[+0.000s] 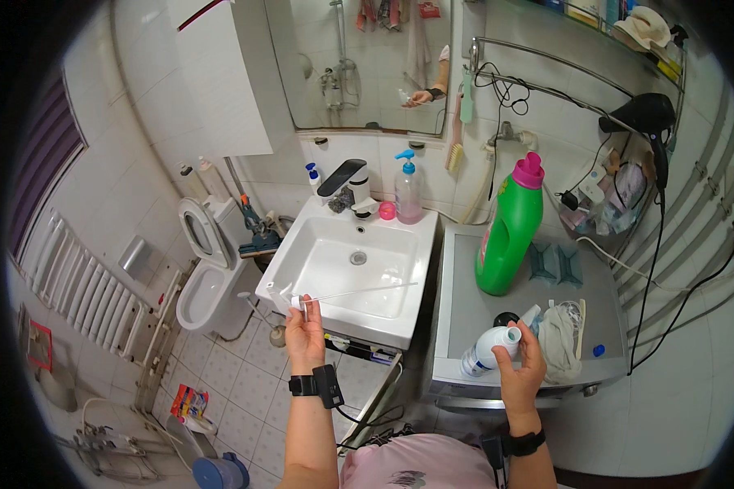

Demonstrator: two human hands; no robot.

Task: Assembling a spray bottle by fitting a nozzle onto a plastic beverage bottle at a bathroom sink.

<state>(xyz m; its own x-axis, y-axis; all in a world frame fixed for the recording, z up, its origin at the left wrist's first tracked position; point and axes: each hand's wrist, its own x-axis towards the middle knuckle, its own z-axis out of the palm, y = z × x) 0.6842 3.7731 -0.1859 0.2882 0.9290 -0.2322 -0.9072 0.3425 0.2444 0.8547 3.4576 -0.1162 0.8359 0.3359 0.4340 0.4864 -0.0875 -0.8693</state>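
The left hand (pixel 304 326) is raised over the front rim of the white washbasin (pixel 400 330), fingers closed around a small white pump head (pixel 298 302) whose thin dip tube (pixel 367 290) runs out to the right across the bowl; the pump head itself is mostly covered by the fingers, so its shape is hard to read. The right hand (pixel 520 371) is wrapped around the neck of a white bottle (pixel 486 350), tilted with its open mouth toward the upper right and its lower end toward the left, held just above the front edge of the grey washing-machine top (pixel 465 277). Its label cannot be made out. Behind it stands a tall green detergent bottle (pixel 510 228) with a pink cap, and a crumpled pale cloth (pixel 561 338) lies just right of the hand. A black hair dryer (pixel 644 118) hangs from the wall rack, its cord trailing down. Both forearms are cut off by the lower edge.
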